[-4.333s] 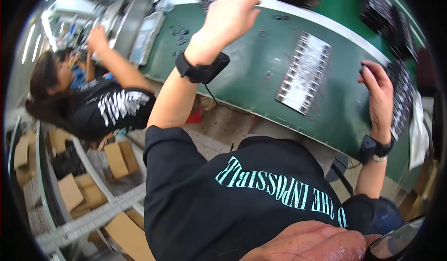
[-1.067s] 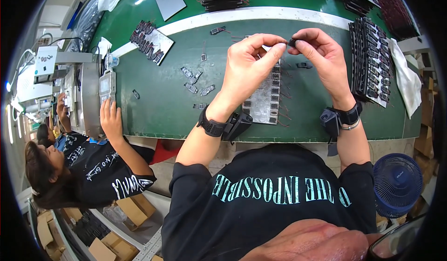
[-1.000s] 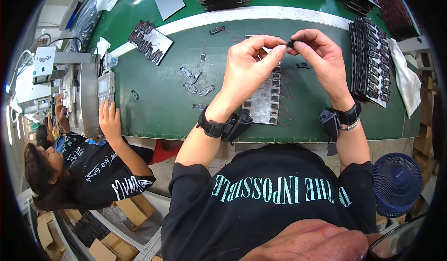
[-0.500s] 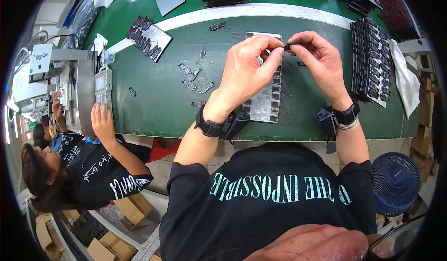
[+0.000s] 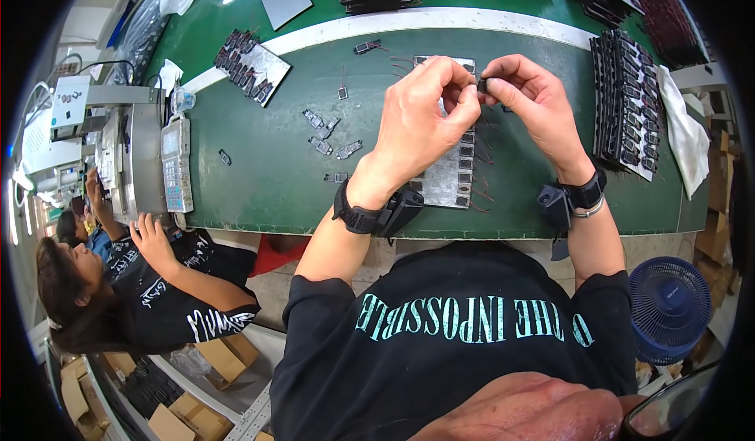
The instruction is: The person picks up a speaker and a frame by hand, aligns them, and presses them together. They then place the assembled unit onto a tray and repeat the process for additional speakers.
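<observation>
A small black part (image 5: pixel 483 85) is pinched between the thumb and fingertips of my right hand (image 5: pixel 536 104). My left hand (image 5: pixel 425 123) is closed too, its thumb and forefinger meeting at the part's left edge. Below my hands lies a pale flat plate (image 5: pixel 440 185) with a row of small dark components along its right edge, thin red wires trailing off them. My left hand covers much of this plate. Left of it several loose small speaker-like modules (image 5: pixel 321 144) are scattered on the green mat.
A second plate of wired modules (image 5: pixel 271 67) lies at the far left. Tall stacks of loaded plates (image 5: pixel 627 103) stand at the right beside a white cloth (image 5: pixel 683 134). A co-worker (image 5: pixel 153 244) sits at a machine (image 5: pixel 141 158) on the left. A blue fan (image 5: pixel 668 307) stands lower right.
The small black part has turned and shows more of its face, slightly lower between my fingertips. The co-worker's near hand has drawn back from the keypad device.
</observation>
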{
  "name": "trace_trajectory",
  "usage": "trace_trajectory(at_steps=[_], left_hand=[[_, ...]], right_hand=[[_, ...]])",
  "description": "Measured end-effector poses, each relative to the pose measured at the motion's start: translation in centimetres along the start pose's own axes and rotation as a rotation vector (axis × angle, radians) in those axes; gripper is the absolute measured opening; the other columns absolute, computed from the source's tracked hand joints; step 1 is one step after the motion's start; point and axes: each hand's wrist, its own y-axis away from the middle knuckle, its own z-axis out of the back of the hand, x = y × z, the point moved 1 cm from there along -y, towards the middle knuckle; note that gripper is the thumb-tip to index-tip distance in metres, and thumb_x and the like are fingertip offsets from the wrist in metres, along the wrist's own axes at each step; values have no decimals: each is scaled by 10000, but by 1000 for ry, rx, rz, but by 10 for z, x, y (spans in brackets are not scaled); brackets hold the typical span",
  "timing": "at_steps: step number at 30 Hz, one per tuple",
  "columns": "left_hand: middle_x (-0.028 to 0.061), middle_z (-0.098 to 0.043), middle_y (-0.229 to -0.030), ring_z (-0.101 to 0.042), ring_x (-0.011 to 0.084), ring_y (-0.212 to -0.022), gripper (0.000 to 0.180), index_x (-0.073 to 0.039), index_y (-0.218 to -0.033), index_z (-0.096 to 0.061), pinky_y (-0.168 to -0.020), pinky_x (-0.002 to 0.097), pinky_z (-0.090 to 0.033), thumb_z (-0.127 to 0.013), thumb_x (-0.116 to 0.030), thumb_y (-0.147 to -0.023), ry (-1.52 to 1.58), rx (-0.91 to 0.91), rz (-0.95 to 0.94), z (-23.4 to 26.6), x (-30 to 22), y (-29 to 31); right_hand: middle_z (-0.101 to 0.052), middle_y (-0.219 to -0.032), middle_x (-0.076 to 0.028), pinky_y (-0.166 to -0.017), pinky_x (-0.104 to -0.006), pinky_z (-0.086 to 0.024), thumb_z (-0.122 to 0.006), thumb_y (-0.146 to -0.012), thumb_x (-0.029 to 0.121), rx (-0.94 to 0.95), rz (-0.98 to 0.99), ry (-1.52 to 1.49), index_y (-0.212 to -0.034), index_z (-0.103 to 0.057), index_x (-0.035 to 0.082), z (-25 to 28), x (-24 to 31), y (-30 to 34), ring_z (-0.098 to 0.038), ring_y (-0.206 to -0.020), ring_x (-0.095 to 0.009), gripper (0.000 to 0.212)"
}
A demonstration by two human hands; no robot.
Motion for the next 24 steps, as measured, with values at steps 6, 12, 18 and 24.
trace_trajectory(at_steps=[6, 12, 18, 24], left_hand=[[12, -592, -718, -520, 86, -609, 63, -27, -843, -604, -531, 243, -429, -642, -71, -866, 107, -82, 0, -4, 3, -1], [36, -605, -740, -552, 112, -618, 103, -11, -823, -585, -538, 263, -452, -631, -69, -894, 106, -25, 96, 5, 4, 0], [101, -666, -821, -643, 207, -671, 61, -8, -900, -636, -580, 326, -518, -647, -67, -901, 203, 47, 33, 7, 4, -2], [85, -673, -870, -618, 109, -684, 96, -2, -985, -682, -568, 247, -507, -650, -36, -901, 135, 97, -130, 11, 7, -5]], right_hand=[[-619, -975, -6, -790, -220, -488, -628, -947, 106, 146, -115, -169, -1071, -621, 7, 2, 3, 0, -587, -831, -79, 159], [-610, -974, -13, -806, -251, -519, -631, -943, 100, 114, -153, -249, -1130, -539, 36, -2, 3, 2, -594, -822, -90, 217], [-604, -970, -22, -836, -282, -544, -629, -938, 78, 126, -162, -271, -1140, -475, 65, 4, 4, 1, -605, -827, -92, 254], [-599, -978, -20, -845, -287, -554, -637, -937, 87, 131, -133, -250, -1091, -510, 55, 6, 1, 1, -612, -826, -88, 202]])
